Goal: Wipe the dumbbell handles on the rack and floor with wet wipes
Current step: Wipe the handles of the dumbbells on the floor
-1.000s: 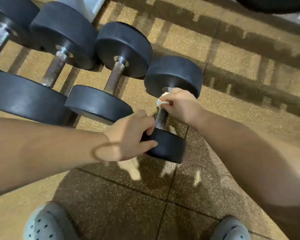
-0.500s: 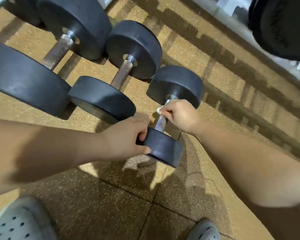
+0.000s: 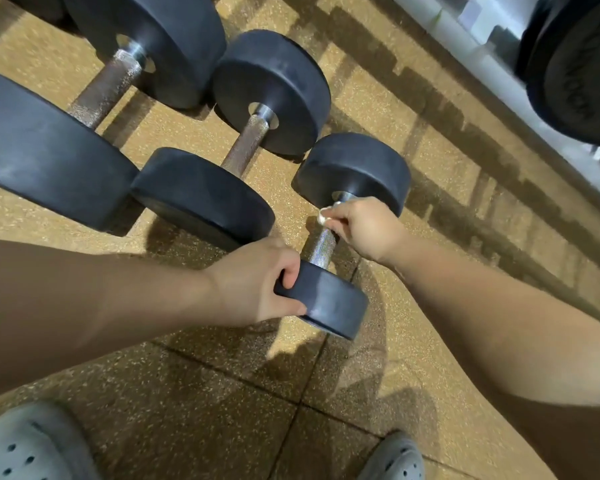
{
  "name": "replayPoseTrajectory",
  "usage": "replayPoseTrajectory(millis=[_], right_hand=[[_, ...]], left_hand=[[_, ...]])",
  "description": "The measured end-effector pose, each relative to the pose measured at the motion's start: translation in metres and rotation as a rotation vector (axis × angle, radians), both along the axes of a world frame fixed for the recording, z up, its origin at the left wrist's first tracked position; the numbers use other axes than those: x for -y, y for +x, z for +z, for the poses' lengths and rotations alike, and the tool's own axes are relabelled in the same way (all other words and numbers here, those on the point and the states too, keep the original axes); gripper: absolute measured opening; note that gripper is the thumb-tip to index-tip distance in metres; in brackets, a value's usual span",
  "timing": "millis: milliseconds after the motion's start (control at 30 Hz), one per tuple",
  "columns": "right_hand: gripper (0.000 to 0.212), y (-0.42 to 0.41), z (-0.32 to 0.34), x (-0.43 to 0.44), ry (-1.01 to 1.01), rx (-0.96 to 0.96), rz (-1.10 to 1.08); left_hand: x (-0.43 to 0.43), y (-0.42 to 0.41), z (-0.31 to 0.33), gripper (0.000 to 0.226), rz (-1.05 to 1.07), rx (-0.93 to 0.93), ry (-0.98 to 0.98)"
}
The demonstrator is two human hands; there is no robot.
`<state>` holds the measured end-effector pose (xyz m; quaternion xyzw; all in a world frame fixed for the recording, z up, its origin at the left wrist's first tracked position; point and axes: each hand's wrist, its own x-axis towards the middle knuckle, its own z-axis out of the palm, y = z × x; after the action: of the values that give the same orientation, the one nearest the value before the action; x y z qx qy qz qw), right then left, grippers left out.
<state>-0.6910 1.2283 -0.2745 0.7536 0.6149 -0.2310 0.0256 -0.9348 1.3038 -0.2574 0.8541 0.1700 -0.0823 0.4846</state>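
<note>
The right hand (image 3: 364, 230) is closed in a pinch on a small wad of white wet wipe (image 3: 323, 216), held against the far end of the handle (image 3: 322, 247) of the small dumbbell (image 3: 355, 171), just under its far head. The left hand (image 3: 257, 282) has fingers and thumb curled round the rim of the near head (image 3: 326, 301), apparently to steady the piece. The small dumbbell lies on the floor (image 3: 222, 410) at the right end of a row, its far head just beside the middle dumbbell (image 3: 271, 91). Its handle is bright knurled metal, bare between the wipe and the near head. No dirt or wet film can be made out on it. Judgement: wiping of this handle is under way and not complete, since the wipe covers one end only. The handles of the middle dumbbell and of the large dumbbell (image 3: 153, 46) beyond it look duller and brownish, and whether either has been wiped cannot be told. The rack (image 3: 465, 39) crosses the upper right with dark weights (image 3: 575, 71) on it. No handles show there, so that part of the job is unverified. Grey clogs (image 3: 25, 448) stand at the bottom edge.
</note>
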Motion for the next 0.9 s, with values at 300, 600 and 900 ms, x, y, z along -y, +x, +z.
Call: replayPoseTrajectory(millis=[300,600,900], right_hand=[[0.016,-0.03,0.009,0.018,-0.082,-0.139,-0.099],[0.024,-0.019,0.004,-0.007,-0.118,0.157,-0.131],[0.009,-0.027,0.006,0.019,-0.283,-0.105,0.074]], left_hand=[[0.003,-0.01,0.0,0.051,0.089,0.044,-0.083],[0.004,-0.016,-0.001,0.059,-0.011,0.149,0.183],[-0.006,-0.03,-0.002,0.082,-0.217,0.133,0.231]])
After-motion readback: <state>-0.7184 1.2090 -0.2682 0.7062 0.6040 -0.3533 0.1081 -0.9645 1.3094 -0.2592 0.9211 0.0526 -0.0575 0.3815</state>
